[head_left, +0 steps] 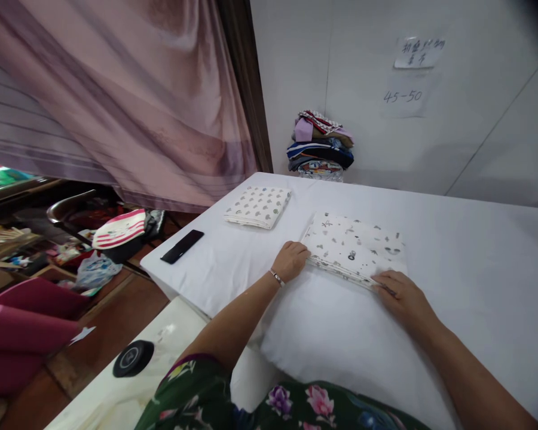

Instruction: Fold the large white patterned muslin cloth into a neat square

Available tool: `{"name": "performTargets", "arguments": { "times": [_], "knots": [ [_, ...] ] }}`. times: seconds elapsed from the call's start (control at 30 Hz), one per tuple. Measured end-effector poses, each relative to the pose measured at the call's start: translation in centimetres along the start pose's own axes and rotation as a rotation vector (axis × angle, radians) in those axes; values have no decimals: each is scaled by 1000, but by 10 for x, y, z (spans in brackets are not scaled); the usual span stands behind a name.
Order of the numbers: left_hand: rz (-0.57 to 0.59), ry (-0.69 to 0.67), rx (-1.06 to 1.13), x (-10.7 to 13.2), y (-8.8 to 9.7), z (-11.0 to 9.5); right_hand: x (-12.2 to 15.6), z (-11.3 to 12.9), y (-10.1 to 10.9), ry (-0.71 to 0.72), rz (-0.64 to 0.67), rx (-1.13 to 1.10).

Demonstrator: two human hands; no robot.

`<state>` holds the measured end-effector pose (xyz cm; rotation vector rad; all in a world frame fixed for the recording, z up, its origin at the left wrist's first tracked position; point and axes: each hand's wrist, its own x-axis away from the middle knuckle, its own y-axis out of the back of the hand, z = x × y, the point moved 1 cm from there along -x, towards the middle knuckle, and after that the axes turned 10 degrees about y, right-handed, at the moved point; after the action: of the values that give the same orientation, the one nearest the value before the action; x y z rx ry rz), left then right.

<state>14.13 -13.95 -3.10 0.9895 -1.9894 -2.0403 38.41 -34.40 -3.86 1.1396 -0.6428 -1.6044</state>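
A folded white cloth with small dark prints (354,246) lies on the white table (475,269) in front of me. My left hand (290,260) grips its near left corner with fingers curled under the edge. My right hand (401,294) pinches the near right corner. A second folded white cloth with a dotted print (258,206) lies further left on the table, untouched.
A black phone (182,246) lies near the table's left edge. A pile of folded clothes (320,146) stands at the back against the white wall. A pink curtain (116,101) hangs at left, with a chair and clutter (94,239) below. A black round object (133,358) sits on a near surface.
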Motion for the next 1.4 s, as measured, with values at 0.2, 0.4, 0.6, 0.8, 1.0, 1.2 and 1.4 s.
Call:
{"name": "performTargets", "arguments": {
  "times": [0.2, 0.4, 0.6, 0.8, 1.0, 1.2, 1.4],
  "knots": [
    [-19, 45, 45, 4, -5, 0, 0, -2, -2, -4, -1, -28],
    [50, 36, 122, 1, 6, 6, 1, -2, -2, -31, -8, -66],
    [113, 71, 92, -5, 15, 12, 2, -6, -5, -23, -18, -47],
    [142, 84, 93, -3, 11, 18, 3, -8, -6, -28, -29, -25],
    [75, 117, 183, 0, 5, 18, 4, -8, -6, -56, -21, -83],
    [48, 147, 233, 0, 5, 17, 3, -9, -7, -62, -26, -70],
    [44, 194, 280, 0, 8, 15, 2, -10, -7, -41, -30, -46]
  ]
}}
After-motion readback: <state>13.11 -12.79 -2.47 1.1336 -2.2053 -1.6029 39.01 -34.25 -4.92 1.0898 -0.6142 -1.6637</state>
